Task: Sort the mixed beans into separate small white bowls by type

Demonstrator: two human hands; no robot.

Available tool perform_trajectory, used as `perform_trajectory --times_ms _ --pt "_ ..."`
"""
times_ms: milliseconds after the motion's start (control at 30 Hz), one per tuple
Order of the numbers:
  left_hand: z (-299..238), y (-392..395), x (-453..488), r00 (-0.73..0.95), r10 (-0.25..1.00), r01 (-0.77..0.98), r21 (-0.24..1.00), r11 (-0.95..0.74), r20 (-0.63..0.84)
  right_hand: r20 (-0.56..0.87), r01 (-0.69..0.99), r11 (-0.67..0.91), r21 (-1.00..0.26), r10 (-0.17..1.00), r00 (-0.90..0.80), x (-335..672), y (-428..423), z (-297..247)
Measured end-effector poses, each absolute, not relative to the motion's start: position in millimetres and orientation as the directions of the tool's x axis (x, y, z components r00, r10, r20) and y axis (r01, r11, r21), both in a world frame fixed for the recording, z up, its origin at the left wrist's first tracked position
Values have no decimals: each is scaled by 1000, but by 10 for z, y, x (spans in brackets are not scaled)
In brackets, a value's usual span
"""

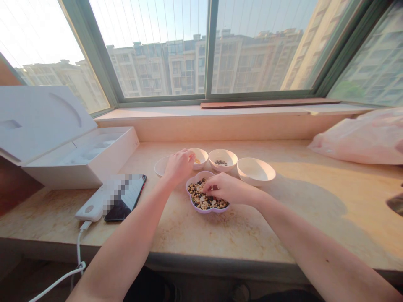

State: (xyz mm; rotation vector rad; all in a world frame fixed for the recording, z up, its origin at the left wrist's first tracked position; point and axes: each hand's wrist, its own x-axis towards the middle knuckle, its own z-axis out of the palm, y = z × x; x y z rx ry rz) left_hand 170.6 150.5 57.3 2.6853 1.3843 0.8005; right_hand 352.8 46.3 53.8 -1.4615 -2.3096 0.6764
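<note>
A lilac flower-shaped bowl holds mixed beans, with black, tan and pale pieces among them. My right hand reaches into it, its fingers pinched together at the beans; what lies between the fingertips is hidden. Over the rim of a small white bowl with a few yellow pieces, my left hand has its fingertips closed together, and I cannot make out anything in them. Dark small beans lie in the neighbouring white bowl. Partly behind my left hand sits another white bowl.
A wider white bowl stands at the right end of the row. To the left are an open white box, a white power bank with a cable, and a phone. A pinkish plastic bag lies at the right.
</note>
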Motion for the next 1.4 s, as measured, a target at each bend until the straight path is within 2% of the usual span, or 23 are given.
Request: perform_trajectory --times_ms 100,200,367,500,733,900,1067,1233,1400 --pt "613 1480 1689 455 773 745 286 -603 443 42 693 341 -636 911 -410 3539 472 578" --pt "657 1432 1702 471 768 695 354 -626 434 131 621 301 -724 943 -305 3561 486 618" --pt "683 1305 1775 649 679 495 488 -719 343 238 439 245 -865 969 -72 3635 570 601" --pt "678 1219 1825 738 595 340 586 -736 320 300 405 244 -881 950 81 3672 624 585" --pt "652 1218 1837 724 615 351 601 -718 313 282 458 209 -864 954 97 3675 614 592" --pt "715 1284 1752 687 653 465 497 -733 319 232 507 205 -837 973 -11 3632 556 608" --pt "829 1401 1547 551 778 726 286 -625 302 178 697 332 -636 942 -286 3522 481 579" --pt "821 1513 1367 433 889 883 127 -451 149 164 717 512 -474 851 -499 3473 480 500" --pt "783 1527 1327 352 936 935 57 -351 -6 99 739 475 -478 865 -491 3469 483 477"
